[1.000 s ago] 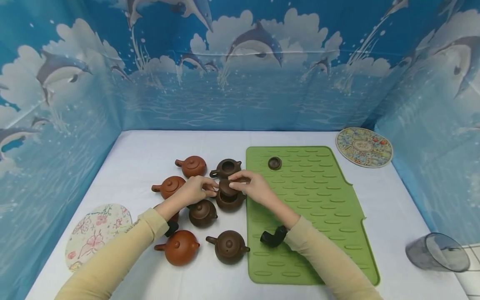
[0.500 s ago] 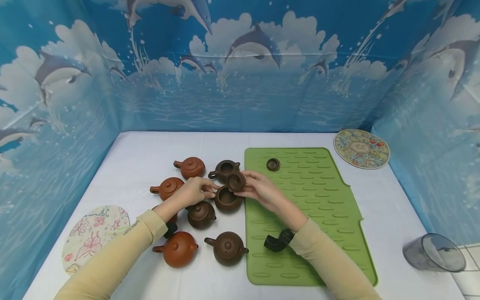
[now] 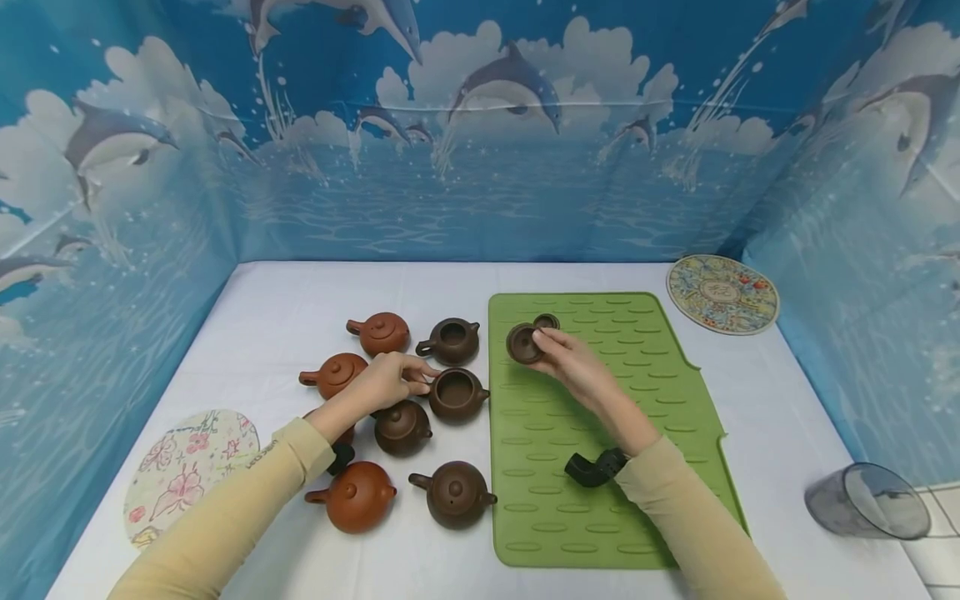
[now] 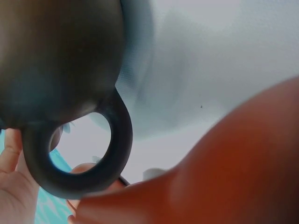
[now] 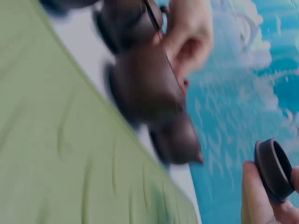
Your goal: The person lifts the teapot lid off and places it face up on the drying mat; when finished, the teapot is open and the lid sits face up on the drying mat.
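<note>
My left hand pinches the handle side of a dark brown open teapot standing on the white cloth. My right hand pinches a round brown teapot lid above the green mat, its underside showing. The right wrist view shows this lid between thumb and fingers. A smaller lid lies on the mat just behind it, partly covered. Another lidless dark teapot stands behind the held one. In the left wrist view, a dark teapot hides part of my left fingers.
Several lidded teapots stand around my left arm, among them an orange one and a dark one. The green mat covers the middle right. A floral mat, a patterned disc and a grey cup lie farther out.
My right hand has lifted the lid off the dark teapot, turned it over and carried it right, over the mat. My left hand has stayed at the teapot's handle.
</note>
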`<action>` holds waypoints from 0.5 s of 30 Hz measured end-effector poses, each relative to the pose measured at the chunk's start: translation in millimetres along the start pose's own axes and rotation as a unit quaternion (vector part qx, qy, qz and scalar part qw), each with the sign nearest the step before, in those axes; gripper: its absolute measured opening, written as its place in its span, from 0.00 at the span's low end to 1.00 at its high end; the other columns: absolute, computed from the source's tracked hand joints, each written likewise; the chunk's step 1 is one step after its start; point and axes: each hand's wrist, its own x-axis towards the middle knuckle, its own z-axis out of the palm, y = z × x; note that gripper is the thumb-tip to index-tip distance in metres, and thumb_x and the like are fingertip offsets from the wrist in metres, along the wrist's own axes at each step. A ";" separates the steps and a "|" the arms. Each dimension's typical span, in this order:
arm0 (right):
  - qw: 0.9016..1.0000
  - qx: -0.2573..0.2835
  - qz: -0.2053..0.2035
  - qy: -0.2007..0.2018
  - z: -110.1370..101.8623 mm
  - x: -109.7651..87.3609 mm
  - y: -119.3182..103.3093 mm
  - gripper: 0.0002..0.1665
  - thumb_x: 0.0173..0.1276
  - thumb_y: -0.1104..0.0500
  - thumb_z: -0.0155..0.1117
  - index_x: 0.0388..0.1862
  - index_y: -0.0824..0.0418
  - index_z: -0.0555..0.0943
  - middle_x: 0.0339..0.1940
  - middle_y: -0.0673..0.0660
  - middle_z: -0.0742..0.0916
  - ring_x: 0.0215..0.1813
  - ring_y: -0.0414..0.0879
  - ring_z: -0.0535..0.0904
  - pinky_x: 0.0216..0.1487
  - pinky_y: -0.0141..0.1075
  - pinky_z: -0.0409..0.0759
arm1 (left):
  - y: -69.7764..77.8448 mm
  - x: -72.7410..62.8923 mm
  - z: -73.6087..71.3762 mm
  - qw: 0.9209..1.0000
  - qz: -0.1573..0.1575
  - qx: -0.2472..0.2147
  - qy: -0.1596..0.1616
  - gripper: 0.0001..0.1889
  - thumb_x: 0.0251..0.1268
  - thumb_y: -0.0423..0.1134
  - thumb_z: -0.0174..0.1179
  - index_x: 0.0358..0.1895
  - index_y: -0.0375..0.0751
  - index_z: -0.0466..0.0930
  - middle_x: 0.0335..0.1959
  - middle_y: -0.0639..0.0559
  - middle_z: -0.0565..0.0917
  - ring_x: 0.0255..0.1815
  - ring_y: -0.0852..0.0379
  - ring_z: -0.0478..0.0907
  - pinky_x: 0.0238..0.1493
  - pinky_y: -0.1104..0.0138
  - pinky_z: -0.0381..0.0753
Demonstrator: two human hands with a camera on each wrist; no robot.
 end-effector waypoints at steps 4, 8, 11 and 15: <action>0.998 -0.050 0.005 0.046 -21.0 -2.1 3.9 0.37 0.79 0.49 0.51 0.76 0.68 0.58 0.73 0.69 0.68 0.71 0.57 0.71 0.62 0.30 0.77 | 0.2 -0.2 -0.1 1.000 -0.003 -0.003 -0.002 0.14 0.62 0.33 0.67 0.51 0.46 0.87 0.35 0.54 0.88 0.37 0.60 0.82 0.41 0.65 0.82; 0.989 -0.128 0.015 0.079 -34.7 -4.8 12.9 0.34 0.77 0.49 0.54 0.73 0.68 0.65 0.70 0.69 0.72 0.68 0.60 0.73 0.65 0.40 0.77 | 0.2 0.0 -0.6 1.000 -0.004 -0.002 -0.003 0.14 0.62 0.33 0.67 0.52 0.46 0.87 0.35 0.54 0.88 0.37 0.60 0.82 0.42 0.65 0.82; 0.976 -0.197 0.021 0.091 -40.8 -7.8 18.9 0.34 0.76 0.48 0.56 0.71 0.68 0.68 0.71 0.69 0.72 0.66 0.61 0.75 0.65 0.48 0.76 | 0.1 0.4 -0.7 1.000 -0.006 -0.001 -0.002 0.14 0.62 0.34 0.67 0.51 0.47 0.87 0.35 0.54 0.88 0.37 0.60 0.82 0.42 0.65 0.82; 0.958 -0.268 0.019 0.104 -44.4 -10.4 23.8 0.33 0.74 0.46 0.58 0.69 0.65 0.72 0.68 0.69 0.75 0.63 0.62 0.77 0.59 0.51 0.79 | 0.0 0.8 -0.3 1.000 -0.008 0.001 -0.003 0.14 0.62 0.34 0.67 0.51 0.47 0.87 0.35 0.54 0.88 0.38 0.60 0.82 0.42 0.65 0.82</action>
